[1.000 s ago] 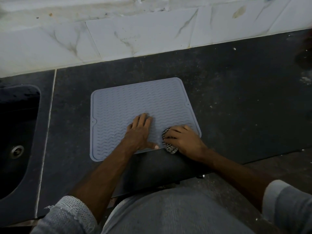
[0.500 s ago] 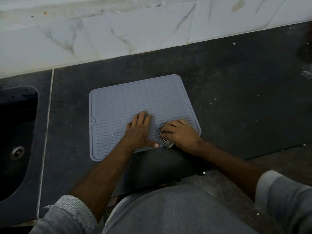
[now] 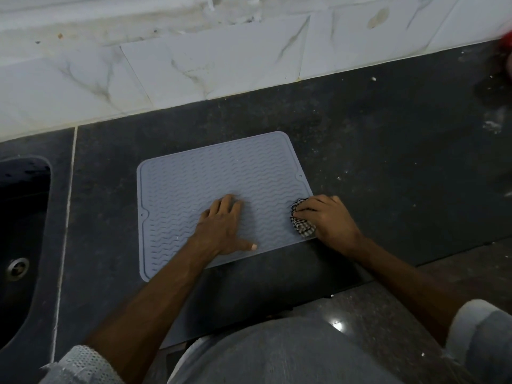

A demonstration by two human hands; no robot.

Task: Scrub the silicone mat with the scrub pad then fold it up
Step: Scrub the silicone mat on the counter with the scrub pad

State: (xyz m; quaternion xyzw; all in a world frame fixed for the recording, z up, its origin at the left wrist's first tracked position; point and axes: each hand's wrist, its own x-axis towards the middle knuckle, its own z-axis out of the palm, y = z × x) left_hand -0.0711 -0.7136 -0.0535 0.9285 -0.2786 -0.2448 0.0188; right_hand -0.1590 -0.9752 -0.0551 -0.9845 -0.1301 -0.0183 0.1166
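A grey silicone mat [image 3: 210, 184] with a wavy ribbed surface lies flat on the dark countertop [image 3: 388, 162]. My left hand [image 3: 221, 225] presses palm-down on the mat's near middle, fingers spread, thumb pointing right. My right hand [image 3: 329, 220] is closed around a checkered scrub pad [image 3: 300, 224] at the mat's near right corner. The pad rests on the mat's right edge, partly hidden under my fingers.
A dark sink [image 3: 19, 234] with a metal drain [image 3: 17, 266] sits to the left. White marble-patterned wall tiles [image 3: 194, 65] run behind the counter. A red object [image 3: 505, 51] shows at the far right edge. The counter's front edge is close to my body.
My right hand has slid the scrub pad to the right, away from my left hand, reaching the mat's right edge. My left hand stays pressed on the mat.
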